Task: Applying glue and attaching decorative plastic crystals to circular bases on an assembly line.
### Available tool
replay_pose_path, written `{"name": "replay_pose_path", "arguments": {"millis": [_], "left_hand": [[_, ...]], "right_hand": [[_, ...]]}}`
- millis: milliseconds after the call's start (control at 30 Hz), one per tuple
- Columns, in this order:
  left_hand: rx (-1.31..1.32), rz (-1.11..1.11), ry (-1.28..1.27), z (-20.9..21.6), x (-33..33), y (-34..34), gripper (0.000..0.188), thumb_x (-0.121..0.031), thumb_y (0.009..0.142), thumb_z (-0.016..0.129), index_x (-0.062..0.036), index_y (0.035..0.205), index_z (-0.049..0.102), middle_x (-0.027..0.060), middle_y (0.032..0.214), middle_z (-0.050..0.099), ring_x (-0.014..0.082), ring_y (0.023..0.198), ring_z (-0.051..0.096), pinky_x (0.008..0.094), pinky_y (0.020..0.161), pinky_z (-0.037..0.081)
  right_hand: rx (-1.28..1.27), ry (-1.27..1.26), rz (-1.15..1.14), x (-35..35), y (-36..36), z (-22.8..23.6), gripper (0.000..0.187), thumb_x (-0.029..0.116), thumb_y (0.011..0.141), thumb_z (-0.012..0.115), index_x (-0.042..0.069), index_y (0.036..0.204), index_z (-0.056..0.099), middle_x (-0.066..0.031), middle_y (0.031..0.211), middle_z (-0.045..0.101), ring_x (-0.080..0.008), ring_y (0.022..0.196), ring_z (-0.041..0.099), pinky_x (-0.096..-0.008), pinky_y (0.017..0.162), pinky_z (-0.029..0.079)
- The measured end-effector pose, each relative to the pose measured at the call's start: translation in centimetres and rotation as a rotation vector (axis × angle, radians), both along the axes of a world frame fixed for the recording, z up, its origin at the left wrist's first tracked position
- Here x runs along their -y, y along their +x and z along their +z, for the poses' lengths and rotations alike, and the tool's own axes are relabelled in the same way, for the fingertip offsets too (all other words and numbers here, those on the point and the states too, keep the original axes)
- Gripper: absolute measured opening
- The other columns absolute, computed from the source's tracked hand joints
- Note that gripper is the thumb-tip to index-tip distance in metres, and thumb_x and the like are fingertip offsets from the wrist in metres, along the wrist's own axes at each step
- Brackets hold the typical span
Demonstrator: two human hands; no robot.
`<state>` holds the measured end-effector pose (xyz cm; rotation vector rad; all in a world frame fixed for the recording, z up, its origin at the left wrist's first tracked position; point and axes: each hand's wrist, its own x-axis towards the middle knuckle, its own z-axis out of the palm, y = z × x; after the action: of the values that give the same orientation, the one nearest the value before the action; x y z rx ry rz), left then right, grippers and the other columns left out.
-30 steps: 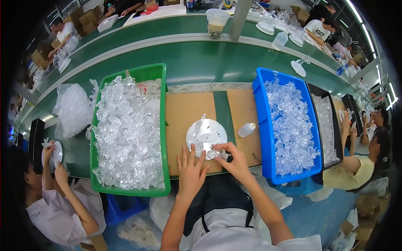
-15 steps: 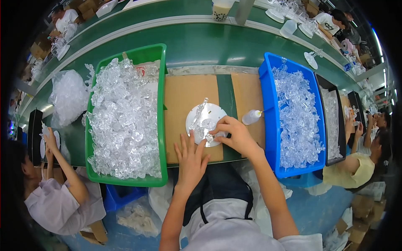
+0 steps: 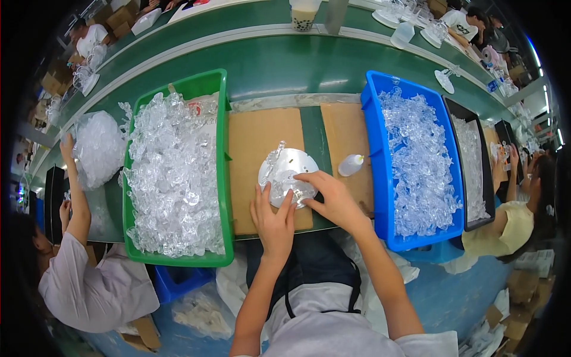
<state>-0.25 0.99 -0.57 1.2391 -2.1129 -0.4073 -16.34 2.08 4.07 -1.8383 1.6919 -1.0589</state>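
A round white disc (image 3: 302,160) rests on brown cardboard in front of me, with clear plastic pieces (image 3: 275,165) lying on it. My left hand (image 3: 275,223) is at the disc's near left edge. Its fingers are stretched and apart, with the tips by the clear plastic. From the right, my right hand (image 3: 336,199) curls thumb and fingers around a clear plastic piece (image 3: 297,190) on the disc; the fingers partly hide it. To the right of the disc stands a small white squeeze bottle (image 3: 351,165) with a yellowish tip.
A green bin (image 3: 223,154) of clear plastic parts stands on the left, a blue bin (image 3: 373,137) of similar parts on the right. Beyond the blue bin is a black tray (image 3: 485,160). A bagged clear bundle (image 3: 98,149) lies far left. Co-workers sit on both sides.
My left fingers have come closer to the disc's near edge and the clear plastic. My right hand stays at the piece. The co-worker on the left has reached an arm toward the bagged bundle.
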Motion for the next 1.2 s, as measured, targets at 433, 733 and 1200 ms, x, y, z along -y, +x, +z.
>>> {"name": "replay_pose_path", "arguments": {"millis": [433, 733, 1200], "left_hand": [[0.016, 0.005, -0.031, 0.3, 0.8, 0.3, 0.031, -0.009, 0.074, 0.072, -0.0148, 0.104, 0.07, 0.0179, 0.126, 0.049, 0.0389, 0.121, 0.042, 0.0482, 0.1, 0.03], [-0.041, 0.015, -0.025, -0.1, 0.5, 0.1, 0.031, -0.011, 0.077, 0.07, -0.0151, 0.107, 0.068, 0.0172, 0.126, 0.048, 0.0387, 0.119, 0.043, 0.0566, 0.101, 0.027], [-0.011, 0.044, -0.012, -0.1, 0.3, 0.1, 0.03, -0.011, 0.078, 0.069, -0.0157, 0.108, 0.068, 0.0174, 0.125, 0.049, 0.0397, 0.119, 0.044, 0.0573, 0.103, 0.025]], "right_hand": [[0.238, -0.196, -0.648, -1.4, -2.5, -3.4, 0.048, 0.006, 0.075, 0.073, 0.001, 0.117, 0.05, -0.0126, 0.104, 0.06, -0.0225, 0.097, 0.059, -0.0313, 0.087, 0.045], [0.022, 0.079, -0.393, -8.4, 1.8, -0.5, 0.037, 0.012, 0.068, 0.076, 0.008, 0.103, 0.064, -0.0099, 0.093, 0.063, -0.0259, 0.083, 0.061, -0.0326, 0.072, 0.049], [-0.009, 0.12, -0.368, -7.4, 2.8, -1.2, 0.039, 0.013, 0.064, 0.075, 0.014, 0.102, 0.067, -0.0048, 0.079, 0.056, -0.0236, 0.073, 0.058, -0.0333, 0.063, 0.047]]}}
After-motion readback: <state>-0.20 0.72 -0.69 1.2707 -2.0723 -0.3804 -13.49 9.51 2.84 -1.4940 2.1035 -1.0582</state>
